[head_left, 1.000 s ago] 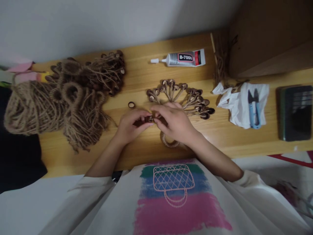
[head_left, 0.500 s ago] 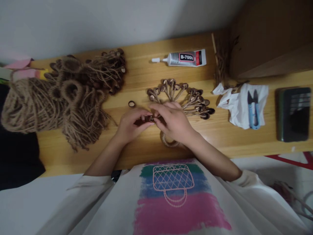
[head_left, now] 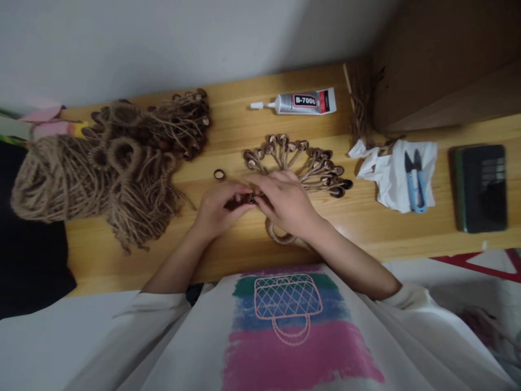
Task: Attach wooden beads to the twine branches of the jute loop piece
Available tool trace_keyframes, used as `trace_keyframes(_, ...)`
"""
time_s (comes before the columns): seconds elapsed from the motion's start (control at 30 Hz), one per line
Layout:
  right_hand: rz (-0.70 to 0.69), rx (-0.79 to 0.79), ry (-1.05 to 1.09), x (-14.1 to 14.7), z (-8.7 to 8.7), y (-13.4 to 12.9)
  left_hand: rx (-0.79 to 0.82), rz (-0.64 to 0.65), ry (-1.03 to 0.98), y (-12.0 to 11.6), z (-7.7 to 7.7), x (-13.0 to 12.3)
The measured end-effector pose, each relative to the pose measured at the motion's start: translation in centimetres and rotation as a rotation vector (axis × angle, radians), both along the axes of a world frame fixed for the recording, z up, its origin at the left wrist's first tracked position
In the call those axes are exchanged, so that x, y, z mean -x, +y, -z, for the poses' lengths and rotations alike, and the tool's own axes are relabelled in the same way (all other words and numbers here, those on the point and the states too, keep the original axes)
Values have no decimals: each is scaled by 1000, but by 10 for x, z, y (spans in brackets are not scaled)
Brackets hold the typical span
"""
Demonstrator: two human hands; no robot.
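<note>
Between the thumb and fingers of my left hand (head_left: pixel 217 209) is a small dark brown shell-like piece (head_left: pixel 249 199). My right hand (head_left: pixel 287 201) is closed in a pinch against the same piece; whatever its fingertips grip is hidden. Beneath the right hand, twine cords tipped with brown caps (head_left: pixel 325 168) fan out over the table. A cord-wrapped ring (head_left: pixel 279 234) shows partly below that hand. One loose brown cap (head_left: pixel 219 174) with a pale inside lies just beyond my left hand.
Left on the wooden table (head_left: pixel 228 255) are a jute twine bundle (head_left: pixel 61 179) and finished tassels (head_left: pixel 138 201). A B-7000 glue tube (head_left: pixel 305 102) lies at the back. To the right are blue thread snips (head_left: pixel 415 184) on white paper (head_left: pixel 394 184), a dark case (head_left: pixel 481 189) and a cardboard box (head_left: pixel 443 70).
The view has shifted slightly, so items on the right sit a little further left. Both hands stay together at the brown piece, with only slight finger movement.
</note>
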State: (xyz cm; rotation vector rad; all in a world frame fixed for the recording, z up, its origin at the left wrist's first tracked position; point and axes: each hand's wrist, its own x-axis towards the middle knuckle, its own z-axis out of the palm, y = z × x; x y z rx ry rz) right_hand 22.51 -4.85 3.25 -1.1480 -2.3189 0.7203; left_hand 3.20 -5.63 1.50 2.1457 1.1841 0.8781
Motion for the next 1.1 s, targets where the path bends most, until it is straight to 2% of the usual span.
trace_keyframes(0.2, 5, -19, -31, 1, 1, -1, 43, -39, 39, -2, 1, -1)
trace_keyframes(0.77, -11, -7, -96, 4, -1, -2, -16, -16, 74, -3, 3, 0)
trace_keyframes(0.93, -10, -23, -80, 4, 1, -2, -80, 11, 50, -1, 3, -1)
trace_keyframes(1.1, -5, -41, -88, 5, 1, -2, -42, 5, 31, -3, 3, -2)
